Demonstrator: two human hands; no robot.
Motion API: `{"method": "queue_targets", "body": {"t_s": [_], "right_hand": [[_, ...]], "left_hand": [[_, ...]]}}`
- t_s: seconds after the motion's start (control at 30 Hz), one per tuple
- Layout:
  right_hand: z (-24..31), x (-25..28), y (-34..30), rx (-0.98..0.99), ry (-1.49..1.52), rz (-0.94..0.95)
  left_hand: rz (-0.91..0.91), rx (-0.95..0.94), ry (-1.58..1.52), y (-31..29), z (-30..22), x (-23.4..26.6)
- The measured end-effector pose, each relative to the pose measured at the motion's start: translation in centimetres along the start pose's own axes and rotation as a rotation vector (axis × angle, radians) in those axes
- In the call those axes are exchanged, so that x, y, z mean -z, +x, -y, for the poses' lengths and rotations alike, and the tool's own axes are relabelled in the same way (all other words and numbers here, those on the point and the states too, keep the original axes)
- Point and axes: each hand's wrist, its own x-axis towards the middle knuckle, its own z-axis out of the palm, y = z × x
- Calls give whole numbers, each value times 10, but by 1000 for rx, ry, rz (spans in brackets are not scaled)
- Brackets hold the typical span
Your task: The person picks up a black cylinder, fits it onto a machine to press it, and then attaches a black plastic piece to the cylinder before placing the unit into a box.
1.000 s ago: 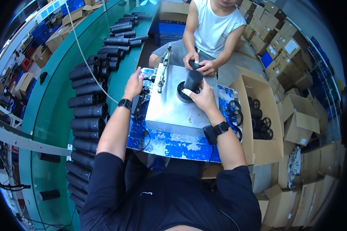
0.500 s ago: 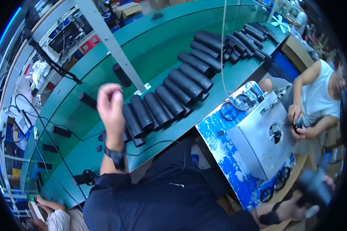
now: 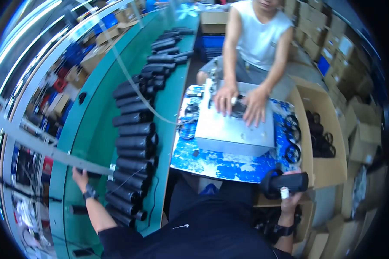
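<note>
In my right hand (image 3: 291,202) is a black cylindrical part (image 3: 293,181) with a wide round collar at its left end; my fingers grip it from below, beside the work table's near right corner. My left hand (image 3: 80,179) reaches over the green conveyor, its fingers around the outer end of a black cylinder (image 3: 91,173) lying by the metal post. That cylinder is partly hidden by the post. Between my left arm and the belt's near edge lies a long row of black cylinders (image 3: 135,141), side by side.
A co-worker (image 3: 263,39) sits across the blue, worn table (image 3: 220,166), both hands on a metal box (image 3: 233,140). Black rings (image 3: 292,152) lie at its right. An open carton (image 3: 328,172) holds black parts. The slanting metal post (image 3: 52,152) crosses the conveyor.
My view has swung to the right. My left hand, raised over the row before, is now down at a cylinder by the post. The co-worker's hands now rest on the metal box.
</note>
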Motion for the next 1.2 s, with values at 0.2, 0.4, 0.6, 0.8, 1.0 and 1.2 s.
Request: {"method": "queue_targets", "body": {"t_s": [0.2,0.4,0.6,0.8,1.0,1.2], "right_hand": [[-120,116,-185,-283,-431,-826],[-176,122,-328,-1163,-907,-1160],[-234,124,-384,-1241,-782,-1134],[-186,126,-389,-1342,-642,-1215],[-196,199,-409,-1426,-788,-1124],[-181,312,-386,-1221,-937,-1179]], "left_hand": [[-527,187,158,-44,-102,127],[-787,29,-240,-70,-283,112],[-246,-175,-547,-120,-422,55],[216,-316,-722,-164,-539,9],[387,-466,-754,-172,-567,-14],[479,-455,-750,-181,-566,-16]]}}
